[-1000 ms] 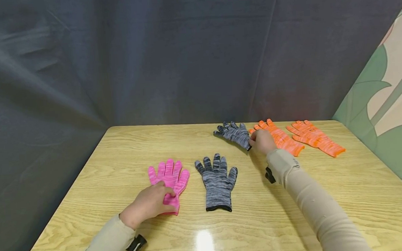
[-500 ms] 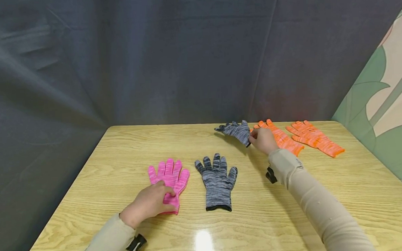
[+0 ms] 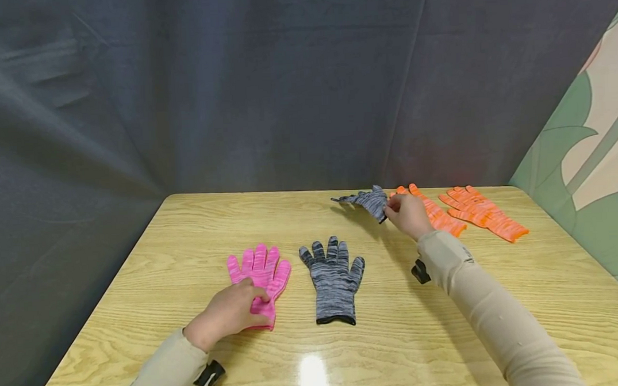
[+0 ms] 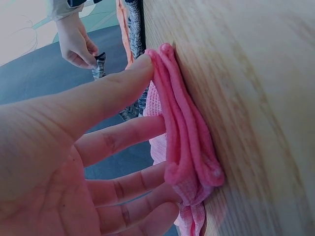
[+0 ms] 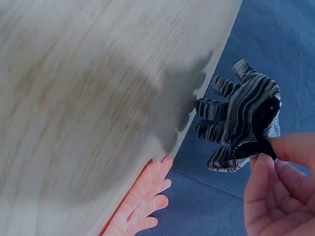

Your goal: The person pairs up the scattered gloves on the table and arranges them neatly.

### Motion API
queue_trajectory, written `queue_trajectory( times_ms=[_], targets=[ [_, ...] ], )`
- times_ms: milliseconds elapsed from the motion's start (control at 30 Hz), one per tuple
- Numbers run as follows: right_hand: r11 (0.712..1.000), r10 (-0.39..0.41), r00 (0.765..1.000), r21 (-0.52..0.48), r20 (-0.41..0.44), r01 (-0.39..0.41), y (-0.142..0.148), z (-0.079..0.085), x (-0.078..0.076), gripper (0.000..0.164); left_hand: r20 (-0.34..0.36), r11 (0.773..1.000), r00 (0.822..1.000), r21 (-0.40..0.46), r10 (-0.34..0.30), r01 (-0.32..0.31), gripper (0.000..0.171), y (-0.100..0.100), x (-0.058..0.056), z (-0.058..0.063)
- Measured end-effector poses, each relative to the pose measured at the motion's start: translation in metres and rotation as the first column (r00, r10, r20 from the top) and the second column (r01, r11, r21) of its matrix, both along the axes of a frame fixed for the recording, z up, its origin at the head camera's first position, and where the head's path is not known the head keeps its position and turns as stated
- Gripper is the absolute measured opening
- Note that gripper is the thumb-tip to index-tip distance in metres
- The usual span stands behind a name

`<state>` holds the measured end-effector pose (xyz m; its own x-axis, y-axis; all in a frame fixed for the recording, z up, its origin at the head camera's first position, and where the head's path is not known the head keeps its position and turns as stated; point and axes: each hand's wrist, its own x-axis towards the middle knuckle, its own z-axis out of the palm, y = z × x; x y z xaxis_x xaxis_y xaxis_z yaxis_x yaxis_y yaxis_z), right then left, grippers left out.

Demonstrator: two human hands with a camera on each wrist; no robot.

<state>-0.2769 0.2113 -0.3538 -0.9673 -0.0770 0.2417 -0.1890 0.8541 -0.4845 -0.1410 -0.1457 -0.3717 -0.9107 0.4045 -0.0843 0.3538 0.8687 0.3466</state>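
Head view: five knitted gloves on a wood-grain worktop [image 3: 424, 337], plus a sixth in the R hand [image 3: 408, 214]. Landmark: the flat gray glove [image 3: 335, 290], palm down or up, can't tell. Just L of it is the pink glove [image 3: 260, 261], w/ the L hand [image 3: 230, 311] resting over its lower part, fingers loosely apart. Beyond the flat gray glove and to its R, the R hand pinches the lifted gray glove [image 3: 370, 202] by its cuff end. Approx. 1 sec ago its fingers showed spread out low; now it's tilted, seen nearly edge-on, so it's prob. being picked up rather than just straightened. L hand and pink glove: no change. Farther R of the flat gray glove lie the near orange glove [image 3: 439, 216], partly behind the R hand, & the far orange glove [image 3: 488, 214].

L wrist view: L hand is spread, thumb tip touching the pink cuff [image 4: 187, 128], other fingers lightly against it; no firm grip visible.

R wrist view: thumb and fingertips pinch the black cuff edge [image 5: 253, 149]; the lifted gray glove appears clear of the worktop, casting a finger-shaped shadow [image 5: 182, 108].

Room: dark curtain [image 3: 284, 102] beyond the flat gray glove; leaf-painted wall [image 3: 608, 174] well off to its R; bright glare [image 3: 313, 374] on its near side.
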Motion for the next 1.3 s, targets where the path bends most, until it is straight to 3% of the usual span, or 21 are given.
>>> queue_trajectory(
  times_ms=[733,1300],
  targets=[
    [0.996,-0.016,0.996,-0.087,-0.086,0.008,0.007,0.009,0.005,0.012,0.002,1.000,1.000,-0.001,0.001,-0.001,0.035,0.000,-0.001,-0.001],
    [0.993,-0.045,0.985,-0.114,-0.168,0.026,0.008,0.013,0.007,0.013,0.003,1.000,1.000,-0.005,0.009,-0.009,0.036,0.000,-0.001,-0.002]
  ],
)
